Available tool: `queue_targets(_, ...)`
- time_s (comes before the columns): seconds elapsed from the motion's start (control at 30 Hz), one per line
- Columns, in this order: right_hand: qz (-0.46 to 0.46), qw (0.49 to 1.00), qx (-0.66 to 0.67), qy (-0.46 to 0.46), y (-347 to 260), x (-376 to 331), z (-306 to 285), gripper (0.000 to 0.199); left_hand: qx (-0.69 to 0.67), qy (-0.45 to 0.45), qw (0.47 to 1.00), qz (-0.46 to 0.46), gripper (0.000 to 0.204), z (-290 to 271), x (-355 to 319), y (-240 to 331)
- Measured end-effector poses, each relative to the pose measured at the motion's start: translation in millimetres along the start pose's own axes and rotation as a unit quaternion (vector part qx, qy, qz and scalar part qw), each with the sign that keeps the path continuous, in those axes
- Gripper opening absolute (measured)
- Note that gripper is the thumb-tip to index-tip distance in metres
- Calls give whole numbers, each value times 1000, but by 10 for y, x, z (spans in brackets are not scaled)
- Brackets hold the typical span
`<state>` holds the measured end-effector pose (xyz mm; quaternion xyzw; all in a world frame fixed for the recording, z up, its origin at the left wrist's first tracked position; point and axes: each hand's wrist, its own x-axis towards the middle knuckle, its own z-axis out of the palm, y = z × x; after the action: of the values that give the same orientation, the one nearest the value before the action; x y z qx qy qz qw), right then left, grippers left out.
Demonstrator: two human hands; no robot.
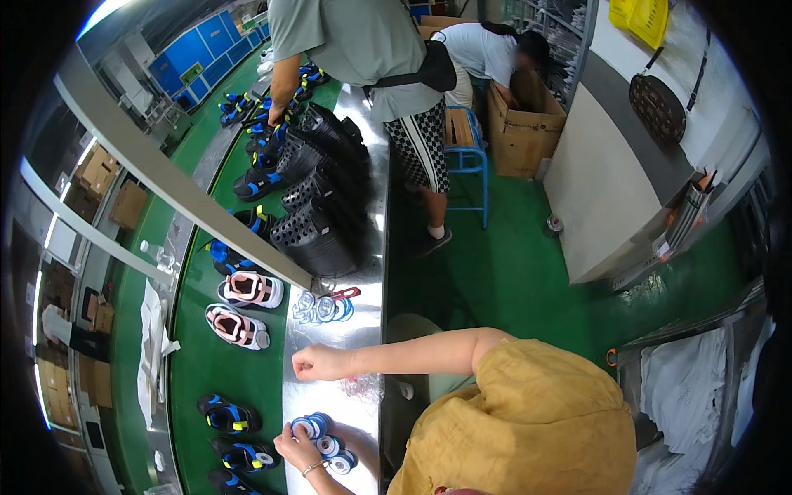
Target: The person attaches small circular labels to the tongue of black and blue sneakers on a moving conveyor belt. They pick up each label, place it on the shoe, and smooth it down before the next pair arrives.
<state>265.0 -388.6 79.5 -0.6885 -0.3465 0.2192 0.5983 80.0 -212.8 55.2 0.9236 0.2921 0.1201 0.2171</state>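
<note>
My left hand (295, 450), a bracelet on its wrist, comes up from the lower edge and grips a blue-and-white roll (304, 427) at the edge of a small cluster of such rolls (334, 450) on the steel table (363, 330). My right hand (312, 363) reaches across from my yellow sleeve and hovers as a closed fist over the table's left edge. Whether anything small sits inside the fist is hidden. A bit of clear plastic (363, 386) lies just below my right forearm.
A green conveyor belt (194, 363) on the left carries pink sandals (247, 290) and black-and-blue sandals (229, 415). More rolls (320, 308) and stacked black perforated baskets (322, 206) sit further along the table. A person (371, 58) stands there; another bends over a cardboard box (524, 132).
</note>
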Motion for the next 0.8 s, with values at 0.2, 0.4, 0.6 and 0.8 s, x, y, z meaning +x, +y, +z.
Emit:
queue_targets(0.2,2,1000,24,7,26,20,38,12,-67,-29,996,-59,23,11,24,-42)
queue_targets(0.4,-29,999,29,25,37,42,49,11,-197,-22,980,-23,16,56,181,-311)
queue_targets(0.6,-19,1000,12,-12,49,26,35,15,-184,-36,981,-48,13,61,229,-412)
queue_targets(0.8,-40,999,-5,-7,12,9,-5,15,-193,-2,980,-41,9,-90,169,-114)
